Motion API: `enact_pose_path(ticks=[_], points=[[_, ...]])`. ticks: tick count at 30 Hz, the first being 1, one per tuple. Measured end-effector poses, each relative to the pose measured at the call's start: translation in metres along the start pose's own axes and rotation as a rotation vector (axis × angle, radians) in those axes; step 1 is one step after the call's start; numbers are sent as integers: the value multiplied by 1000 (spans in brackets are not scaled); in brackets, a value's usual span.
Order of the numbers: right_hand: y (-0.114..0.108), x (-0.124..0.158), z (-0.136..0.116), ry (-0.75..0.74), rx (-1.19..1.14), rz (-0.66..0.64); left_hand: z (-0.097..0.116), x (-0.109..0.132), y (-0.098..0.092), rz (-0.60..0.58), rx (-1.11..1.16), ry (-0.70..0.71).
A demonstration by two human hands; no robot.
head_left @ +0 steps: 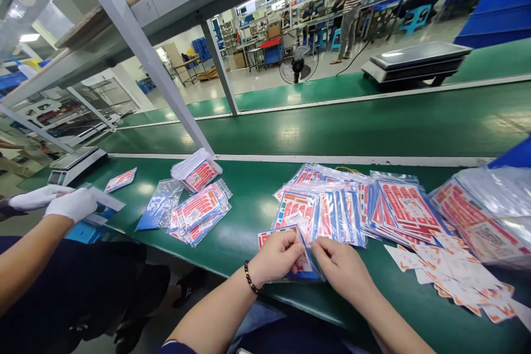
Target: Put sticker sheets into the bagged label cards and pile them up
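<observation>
A clear plastic packet (310, 273) with a red, white and blue printed card inside lies at the near edge of the green bench, between my hands. My left hand (277, 257), a dark bead bracelet on its wrist, is closed over the packet, thumb and forefinger together. Closed too is my right hand (343, 265), its fingertips pinched at the packet's right edge. Beneath my fingers, the gripped part is hidden. Just beyond lie a row of filled packets (338, 215) and a fanned stack of packets (409, 202). Loose white and orange cards (452, 274) are scattered right of my right hand.
At left, a co-worker's white-gloved hands (70, 203) hold a packet. More packets (199, 213) lie between us. A large pile of packets (489, 215) sits far right. Scales (417, 61) stand on the bench across; a metal frame post (145, 55) rises at left.
</observation>
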State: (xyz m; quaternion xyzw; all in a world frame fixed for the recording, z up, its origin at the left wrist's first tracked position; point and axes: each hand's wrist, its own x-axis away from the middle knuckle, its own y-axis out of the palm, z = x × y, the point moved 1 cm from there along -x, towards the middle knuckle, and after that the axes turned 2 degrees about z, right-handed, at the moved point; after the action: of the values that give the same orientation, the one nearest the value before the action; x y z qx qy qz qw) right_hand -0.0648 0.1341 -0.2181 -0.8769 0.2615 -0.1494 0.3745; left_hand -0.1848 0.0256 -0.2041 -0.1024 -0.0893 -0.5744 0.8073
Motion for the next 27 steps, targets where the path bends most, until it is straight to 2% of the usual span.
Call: enact_pose_path(ticks=[3,6,9,11,13,15,16,18,19,20,21,23,24,25,27], points=[[0,7,8,69,78,118,-2,2,-7,24,-24,-15],[1,17,3,-108,-68,154,-5,0,-7,43,-139,38],[5,21,-6,-222,-111,23,-3,3,2,70,-243,180],[8,19,-9,-205,-195,-106,3,10,11,88,-322,279],[12,16,-8,-172,-400,-206,10,20,16,29,-369,382],[14,13,-4,-102,-618,-217,17,29,12,26,-370,513],[14,12,-1,-40,-701,-189,18,33,6,111,-363,583],[14,13,7,104,-824,-112,18,38,-12,431,-329,683],[14,13,10,168,-893,-74,17,39,-21,571,-274,685],[14,14,12,222,-984,-47,15,40,-28,627,-172,648],[14,15,12,254,-1095,-36,13,41,-32,583,-33,577],[16,15,11,306,-1325,-37,12,43,-31,303,247,421],[18,15,9,328,-1422,-62,13,45,-27,160,328,371],[20,15,7,335,-1500,-95,15,48,-21,67,358,352],[23,15,4,304,-1592,-155,18,52,-10,35,314,375]])
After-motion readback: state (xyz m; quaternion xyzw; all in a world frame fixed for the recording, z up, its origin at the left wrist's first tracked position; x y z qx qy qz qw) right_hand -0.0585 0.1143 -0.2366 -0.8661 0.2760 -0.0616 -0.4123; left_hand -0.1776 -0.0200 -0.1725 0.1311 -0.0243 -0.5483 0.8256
